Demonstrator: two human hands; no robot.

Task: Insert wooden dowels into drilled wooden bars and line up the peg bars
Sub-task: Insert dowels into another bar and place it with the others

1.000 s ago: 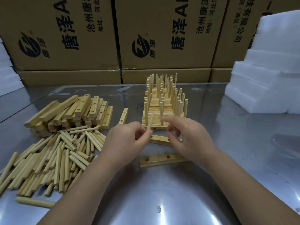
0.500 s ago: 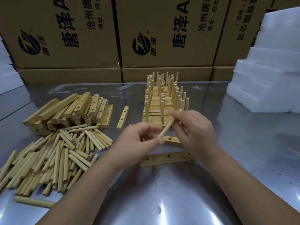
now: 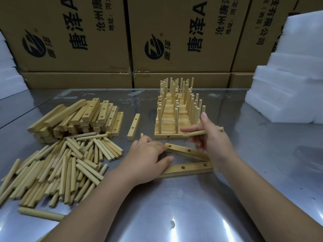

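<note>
Two drilled wooden bars lie in a V on the steel table, the far bar (image 3: 187, 151) and the near bar (image 3: 189, 169). My left hand (image 3: 148, 159) rests curled over their left ends, and a dowel tip (image 3: 142, 135) pokes up behind its fingers. My right hand (image 3: 212, 142) hovers over the bars' right ends and pinches a dowel (image 3: 195, 133) held almost level. Just beyond stand the lined-up peg bars (image 3: 176, 117), with upright dowels in rows.
A stack of empty drilled bars (image 3: 78, 117) and a pile of loose dowels (image 3: 61, 168) lie at the left. One single bar (image 3: 133, 126) and a stray dowel (image 3: 40, 213) lie apart. Cardboard boxes (image 3: 174, 41) line the back, and white foam blocks (image 3: 288, 95) stand at the right.
My right hand took a dowel from my left hand and now holds it level. My left hand dropped onto the left ends of the two bars.
</note>
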